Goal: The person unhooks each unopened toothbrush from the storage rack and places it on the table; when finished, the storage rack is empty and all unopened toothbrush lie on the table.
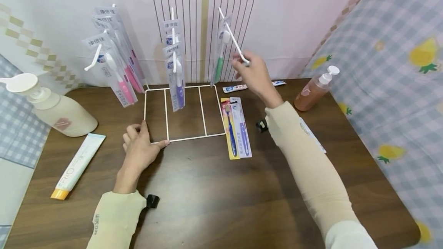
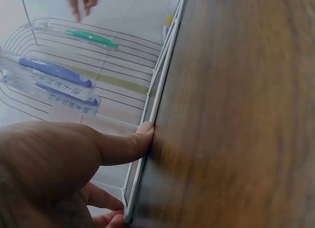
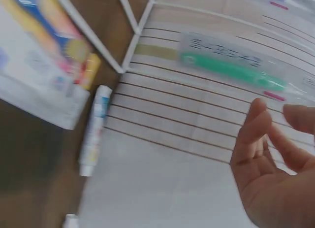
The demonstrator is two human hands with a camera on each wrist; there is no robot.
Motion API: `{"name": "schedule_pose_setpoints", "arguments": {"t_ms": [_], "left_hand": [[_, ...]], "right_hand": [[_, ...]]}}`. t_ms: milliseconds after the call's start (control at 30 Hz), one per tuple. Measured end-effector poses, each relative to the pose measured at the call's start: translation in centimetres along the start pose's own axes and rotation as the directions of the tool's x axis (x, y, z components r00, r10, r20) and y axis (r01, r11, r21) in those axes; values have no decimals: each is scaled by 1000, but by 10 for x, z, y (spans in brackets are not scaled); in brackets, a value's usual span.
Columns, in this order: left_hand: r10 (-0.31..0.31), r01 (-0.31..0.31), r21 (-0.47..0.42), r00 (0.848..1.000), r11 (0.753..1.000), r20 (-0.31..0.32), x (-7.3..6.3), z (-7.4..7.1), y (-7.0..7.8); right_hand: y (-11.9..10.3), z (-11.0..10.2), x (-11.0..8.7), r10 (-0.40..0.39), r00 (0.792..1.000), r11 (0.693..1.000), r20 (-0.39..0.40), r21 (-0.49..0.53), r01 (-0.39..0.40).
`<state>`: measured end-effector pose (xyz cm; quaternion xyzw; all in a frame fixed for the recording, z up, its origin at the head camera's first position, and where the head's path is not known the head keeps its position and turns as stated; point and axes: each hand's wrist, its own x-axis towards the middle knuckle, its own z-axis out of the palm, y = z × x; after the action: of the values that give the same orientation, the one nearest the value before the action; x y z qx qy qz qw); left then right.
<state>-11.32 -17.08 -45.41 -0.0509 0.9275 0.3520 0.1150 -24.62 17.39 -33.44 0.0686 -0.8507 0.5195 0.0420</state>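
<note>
My left hand (image 1: 140, 147) is at the near left corner of a white wire display rack (image 1: 187, 139), its thumb along the front wire and its index finger against the side wire. In the left wrist view the thumb (image 2: 123, 146) touches that wire. Beside the rack's right hook (image 1: 235, 41) is my right hand (image 1: 254, 73), fingers loosely bent. The right wrist view shows nothing between its thumb and fingers. A packaged green toothbrush (image 1: 219, 62) hangs on this hook. Purple toothbrushes (image 1: 179, 83) hang on the middle hook and pink ones (image 1: 121, 82) on the left.
Two packaged toothbrushes (image 1: 238, 133) lie right of the rack. A small toothpaste tube (image 1: 234, 88) lies behind them. An amber pump bottle (image 1: 308, 95) stands at the right, a white pump bottle (image 1: 65, 114) at the left. A larger tube (image 1: 79, 166) lies before the white bottle.
</note>
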Motion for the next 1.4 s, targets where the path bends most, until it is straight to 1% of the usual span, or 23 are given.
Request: {"name": "schedule_pose_setpoints", "arguments": {"t_ms": [33,67,167,267,333,433,500,667,767,867,1000,1100,1200,1267,1333,1400], "left_hand": [[-1,1,2,1000,1000,-1,0,0,0],[-3,3,3,1000,1000,-1,0,0,0],[-9,9,-2,1000,1000,3,0,2,0],[-16,16,-7,1000,1000,8,0,2,1],[-18,19,-9,1000,1000,5,0,2,1],[-14,14,-4,1000,1000,-3,0,1,0],[-10,10,-6,1000,1000,-6,-1,2,0],[-7,7,-16,1000,1000,-10,-2,1,0],[-7,7,-19,1000,1000,-9,-2,1,0],[-6,6,-19,1000,1000,-15,-3,0,0],[-4,4,-17,1000,1000,-25,-3,-1,-1],[-1,0,-15,1000,1000,-22,-2,-1,-1],[2,-2,-13,1000,1000,-20,-2,0,0],[1,-1,-13,1000,1000,-20,-2,0,1],[-4,4,-8,1000,1000,-17,-2,0,1],[-9,8,-6,1000,1000,-15,-2,0,1]], "right_hand": [[-6,0,6,-33,999,999,7,15,33],[-11,0,11,-49,999,998,20,36,48],[-23,0,25,-71,996,991,62,118,64],[-32,0,32,-47,993,984,111,174,28],[-35,2,31,-28,991,984,133,178,4],[-36,4,28,-17,989,986,149,165,-8],[-36,4,25,-23,990,986,142,168,-1],[-31,-3,21,-39,997,975,69,220,23],[-27,-11,18,-21,1000,967,21,255,15],[-22,-19,14,4,1000,964,-9,266,-2],[-14,-27,4,32,999,972,12,234,-34],[-1,-31,-6,57,998,980,33,187,-62],[16,-34,-18,97,994,988,44,118,-101],[29,-33,-26,135,989,989,57,54,-138],[41,-32,-35,180,981,984,71,-13,-179],[53,-29,-42,232,969,971,79,-70,-227]]}}
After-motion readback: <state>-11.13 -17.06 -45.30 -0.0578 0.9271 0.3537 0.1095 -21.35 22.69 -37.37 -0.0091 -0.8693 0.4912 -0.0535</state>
